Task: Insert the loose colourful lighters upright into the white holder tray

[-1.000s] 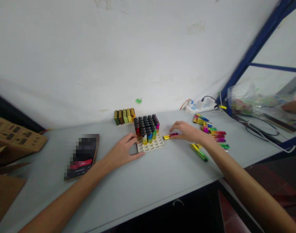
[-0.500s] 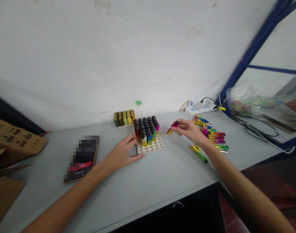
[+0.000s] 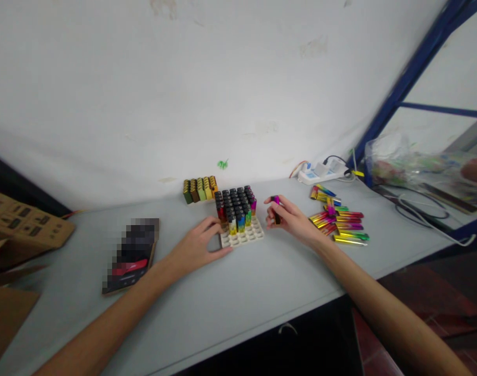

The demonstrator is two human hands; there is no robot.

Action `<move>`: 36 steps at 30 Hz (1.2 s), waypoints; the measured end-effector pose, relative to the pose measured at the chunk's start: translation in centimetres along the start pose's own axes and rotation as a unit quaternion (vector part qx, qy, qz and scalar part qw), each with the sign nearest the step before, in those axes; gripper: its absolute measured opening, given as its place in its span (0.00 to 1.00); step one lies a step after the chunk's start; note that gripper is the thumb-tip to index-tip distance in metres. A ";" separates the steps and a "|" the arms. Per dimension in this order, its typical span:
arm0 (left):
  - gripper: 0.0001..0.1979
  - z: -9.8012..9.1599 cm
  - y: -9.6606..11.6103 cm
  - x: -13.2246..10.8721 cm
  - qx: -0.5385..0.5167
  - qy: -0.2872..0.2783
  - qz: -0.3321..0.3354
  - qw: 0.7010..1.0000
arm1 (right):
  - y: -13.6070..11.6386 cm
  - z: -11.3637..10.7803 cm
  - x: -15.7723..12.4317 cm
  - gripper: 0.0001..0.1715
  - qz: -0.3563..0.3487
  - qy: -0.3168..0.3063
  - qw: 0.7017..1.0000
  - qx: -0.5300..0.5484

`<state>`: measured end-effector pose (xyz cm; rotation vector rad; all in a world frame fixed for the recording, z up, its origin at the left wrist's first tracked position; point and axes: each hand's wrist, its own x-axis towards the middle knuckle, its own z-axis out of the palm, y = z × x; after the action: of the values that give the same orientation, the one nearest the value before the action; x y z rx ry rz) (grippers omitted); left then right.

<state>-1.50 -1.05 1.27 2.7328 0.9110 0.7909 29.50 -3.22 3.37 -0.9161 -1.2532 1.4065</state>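
Note:
My left hand [image 3: 199, 243] grips the left side of a white tray [image 3: 244, 239] with rows of holes, its thumb along the front edge. Black-topped lighters [image 3: 235, 201] with shiny coloured bodies stand upright in the tray's back and middle rows; the front holes show bare. To the right of the tray, just above the table, my right hand [image 3: 287, 216] is closed around a purple and dark lighter [image 3: 276, 211], held roughly upright. My fingers cover part of it. Beyond that hand lies a loose pile of shiny multicoloured lighters [image 3: 348, 219].
A block of green, brown and yellow lighters [image 3: 200, 189] stands by the wall. A power strip [image 3: 322, 172] with cables sits at the back right. A pixelated dark flat item [image 3: 134, 256] and cardboard boxes [image 3: 25, 219] are at left. A blue frame [image 3: 403, 83] rises at right.
My right hand has drawn slightly left and down and turned the lighter from slanted to upright. A green and gold lighter near my forearm is no longer visible. My left hand stays put.

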 end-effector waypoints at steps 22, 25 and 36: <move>0.15 -0.2 0.2 0.1 0.000 -0.003 -0.003 1.000 | 1.8 1.1 0.2 0.21 -0.033 0.117 0.921 -0.369; 0.15 -0.2 0.2 0.1 0.002 0.001 -0.004 1.000 | 1.7 0.9 0.2 0.25 -0.052 0.111 0.919 -0.375; 0.15 -0.2 0.2 0.1 0.002 -0.006 -0.003 1.000 | -0.3 -0.2 0.8 0.25 -0.145 0.064 0.916 -0.369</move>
<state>-1.44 -1.16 1.55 2.7332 0.9188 0.7718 29.55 -2.46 3.71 -1.2279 -1.7713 0.6081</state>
